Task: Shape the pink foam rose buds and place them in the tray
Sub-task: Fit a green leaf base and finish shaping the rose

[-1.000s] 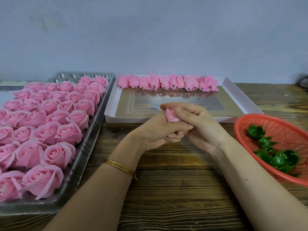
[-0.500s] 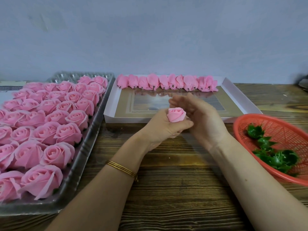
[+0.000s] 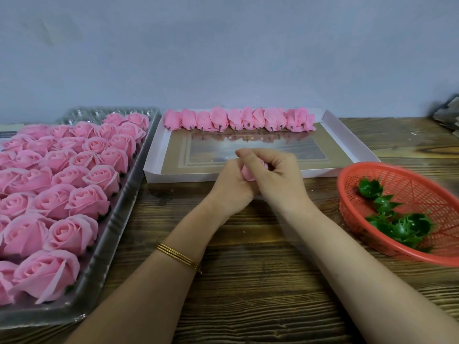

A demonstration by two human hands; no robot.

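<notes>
Pinching the pink foam bud (image 3: 249, 173) between them, the curled fingers (image 3: 273, 160) of the left hand (image 3: 231, 186) and right hand (image 3: 282, 178) hold it above the counter (image 3: 248, 269), by the near rim of the tray (image 3: 178, 177). Probably light, soft and crease-prone: grip the outer petals gently.

Table (image 3: 248, 281): dark wood-grain top, set against a wall. Directly on it: clear plastic tray (image 3: 119, 219), left; white tray (image 3: 347, 135), centre rear, just beside it; red basket (image 3: 422, 184), right; blurred grey object (image 3: 449, 112), far right rear.
</notes>
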